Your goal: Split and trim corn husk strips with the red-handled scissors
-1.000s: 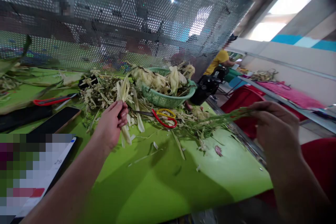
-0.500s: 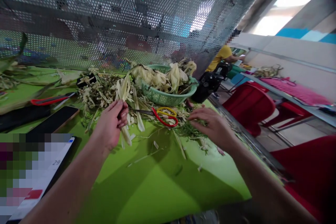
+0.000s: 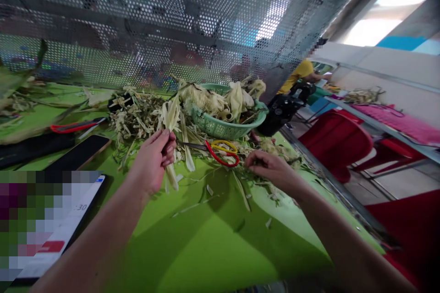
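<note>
My left hand [image 3: 158, 158] is closed on a pale corn husk [image 3: 171, 116], its split strips fanning up above my fingers and its narrow end hanging below. To the right, my right hand [image 3: 266, 165] has its fingers curled together over green and pale scraps [image 3: 275, 151]; whatever is between the fingertips, if anything, is hidden. Between the hands lie scissors [image 3: 225, 153] with one red and one yellow handle loop. Just behind them stands a green plastic basket [image 3: 230, 129] heaped with dried corn husks [image 3: 237, 100].
Husk cuttings [image 3: 134, 116] are piled behind my left hand. At left lie a red-handled tool [image 3: 77, 126], a dark phone [image 3: 79, 152] and a lit phone [image 3: 75, 219]. A perforated metal panel [image 3: 144, 23] closes off the back. Red chairs [image 3: 335, 142] and a person in yellow [image 3: 299, 73] are at right.
My right hand's fingers have curled in from a looser, more extended pose. The left hand keeps its grip on the husk. The whole view has shifted slightly.
</note>
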